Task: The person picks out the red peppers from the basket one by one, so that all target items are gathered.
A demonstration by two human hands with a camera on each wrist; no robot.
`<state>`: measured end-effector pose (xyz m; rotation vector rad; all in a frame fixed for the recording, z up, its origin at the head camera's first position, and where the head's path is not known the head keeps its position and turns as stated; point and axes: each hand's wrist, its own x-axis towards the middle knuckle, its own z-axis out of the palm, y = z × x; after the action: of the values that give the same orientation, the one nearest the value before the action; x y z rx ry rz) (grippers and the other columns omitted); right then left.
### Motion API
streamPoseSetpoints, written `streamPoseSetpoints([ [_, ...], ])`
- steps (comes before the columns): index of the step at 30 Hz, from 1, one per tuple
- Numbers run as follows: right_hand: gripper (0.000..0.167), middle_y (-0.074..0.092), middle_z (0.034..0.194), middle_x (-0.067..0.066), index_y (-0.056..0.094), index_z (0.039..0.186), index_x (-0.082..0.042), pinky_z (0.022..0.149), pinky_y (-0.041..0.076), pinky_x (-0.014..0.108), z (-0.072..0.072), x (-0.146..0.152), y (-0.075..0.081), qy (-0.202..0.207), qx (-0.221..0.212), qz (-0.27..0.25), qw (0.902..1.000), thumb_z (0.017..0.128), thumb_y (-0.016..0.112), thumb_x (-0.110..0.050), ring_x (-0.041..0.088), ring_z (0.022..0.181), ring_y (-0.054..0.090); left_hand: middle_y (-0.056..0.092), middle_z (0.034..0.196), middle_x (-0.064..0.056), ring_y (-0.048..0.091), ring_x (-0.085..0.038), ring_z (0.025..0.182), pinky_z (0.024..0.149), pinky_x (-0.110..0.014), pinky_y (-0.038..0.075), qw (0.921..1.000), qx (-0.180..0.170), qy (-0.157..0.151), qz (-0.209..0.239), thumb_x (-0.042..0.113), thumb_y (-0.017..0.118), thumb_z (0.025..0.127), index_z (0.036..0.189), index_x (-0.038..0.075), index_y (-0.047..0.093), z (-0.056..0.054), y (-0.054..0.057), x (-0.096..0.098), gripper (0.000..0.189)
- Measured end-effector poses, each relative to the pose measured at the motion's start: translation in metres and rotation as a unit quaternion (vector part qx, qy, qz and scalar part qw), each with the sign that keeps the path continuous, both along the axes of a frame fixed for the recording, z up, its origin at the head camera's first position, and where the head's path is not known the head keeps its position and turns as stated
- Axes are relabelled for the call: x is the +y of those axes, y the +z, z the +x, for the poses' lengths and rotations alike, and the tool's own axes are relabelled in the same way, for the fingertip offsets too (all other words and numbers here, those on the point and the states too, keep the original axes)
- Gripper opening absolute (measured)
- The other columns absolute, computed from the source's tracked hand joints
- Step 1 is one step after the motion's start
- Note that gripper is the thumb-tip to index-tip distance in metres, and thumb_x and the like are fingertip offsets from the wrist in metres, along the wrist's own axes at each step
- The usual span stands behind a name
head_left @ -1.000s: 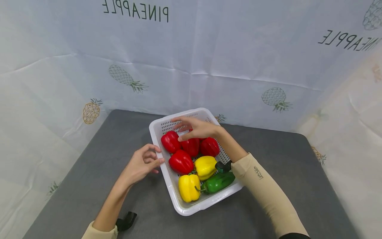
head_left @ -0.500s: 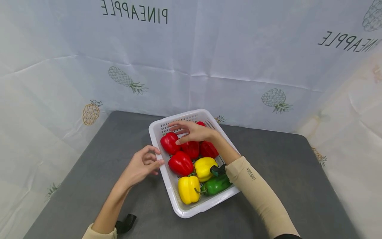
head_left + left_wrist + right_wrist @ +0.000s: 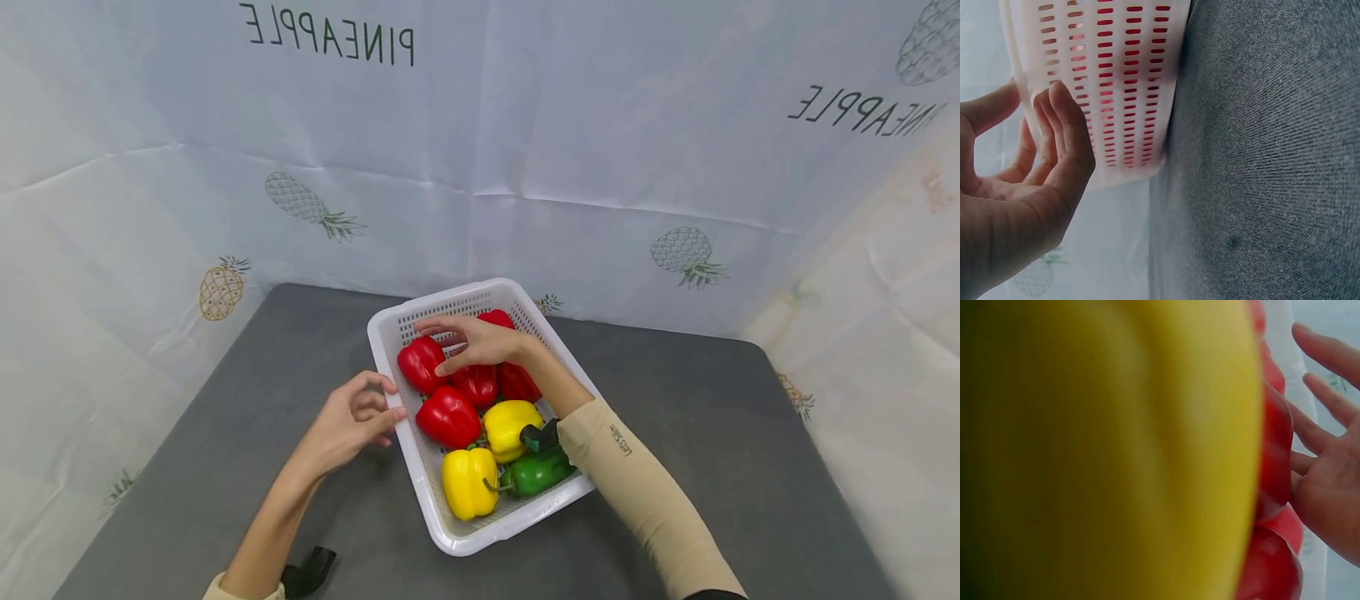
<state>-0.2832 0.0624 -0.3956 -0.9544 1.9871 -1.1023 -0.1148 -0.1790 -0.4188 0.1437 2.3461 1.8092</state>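
A white perforated plastic basket (image 3: 504, 523) holds bell peppers. My left hand (image 3: 347, 423) holds its left rim, thumb and forefinger on the edge; in the left wrist view the other fingers curl beside the outer wall (image 3: 1119, 119). My right hand (image 3: 480, 343) hovers low over several red bell peppers (image 3: 448, 417) with fingers spread, nothing gripped. In the right wrist view its fingers (image 3: 1335, 356) are long and apart; contact with the red peppers cannot be told. Two yellow bell peppers (image 3: 468, 483) and a long green pepper (image 3: 538, 473) lie nearer me.
The basket stands slightly turned on a dark grey table (image 3: 360, 533). A white curtain (image 3: 480, 150) with pineapple prints hangs behind and at both sides. A yellow pepper (image 3: 1116, 450) fills much of the right wrist view.
My right hand has come down a little toward me and left, uncovering a red bell pepper at the back. The left hand keeps its place on the rim; the view has shifted slightly.
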Motion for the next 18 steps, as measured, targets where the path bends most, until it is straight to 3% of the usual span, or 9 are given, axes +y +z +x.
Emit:
streamPoseSetpoints([
  [18, 0.094, 0.040, 0.173, 0.008, 0.034, 0.170, -0.023, 0.123, 0.050, 0.052, -0.0018, 0.0011, -0.0074, 0.011, 0.019, 0.019, 0.9996, 0.091, 0.084, -0.014, 0.035, 0.157, 0.044, 0.074, 0.098, -0.021, 0.075, -0.032, 0.079, 0.074, -0.030, 0.067, 1.0000, 0.001, 0.003, -0.006, 0.013, 0.078, 0.099, 0.134, -0.005, 0.051, 0.0001, -0.0003, 0.0008, 0.048],
])
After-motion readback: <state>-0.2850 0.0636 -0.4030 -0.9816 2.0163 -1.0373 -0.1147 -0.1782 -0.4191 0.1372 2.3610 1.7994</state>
